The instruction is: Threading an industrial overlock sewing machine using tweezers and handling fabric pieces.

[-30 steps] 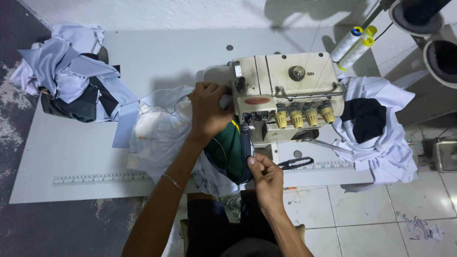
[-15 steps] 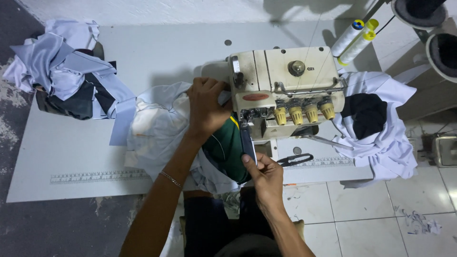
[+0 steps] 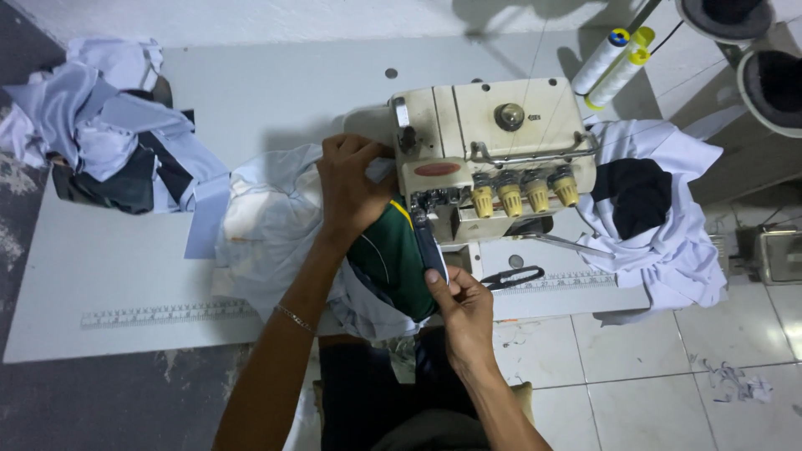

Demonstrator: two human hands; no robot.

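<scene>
A cream sewing machine (image 3: 493,142) with yellow knobs stands on a white table (image 3: 276,92). A white and dark green garment (image 3: 388,259) lies bunched in front of it and hangs over the table's near edge. My left hand (image 3: 351,188) presses down on the white cloth beside the machine's needle area. My right hand (image 3: 464,305) pinches a dark blue strip of the garment's edge (image 3: 428,246) that runs up under the machine's foot.
Black scissors (image 3: 514,277) lie on the table right of my right hand. A heap of white and dark cloth (image 3: 656,209) sits at the right, another pile (image 3: 109,142) at the far left. Two thread cones (image 3: 614,63) stand behind the machine. A ruler strip (image 3: 163,313) runs along the table's front edge.
Both hands stay on the garment at the machine. The view has shifted slightly; my right hand has edged a little up towards the machine's foot.
</scene>
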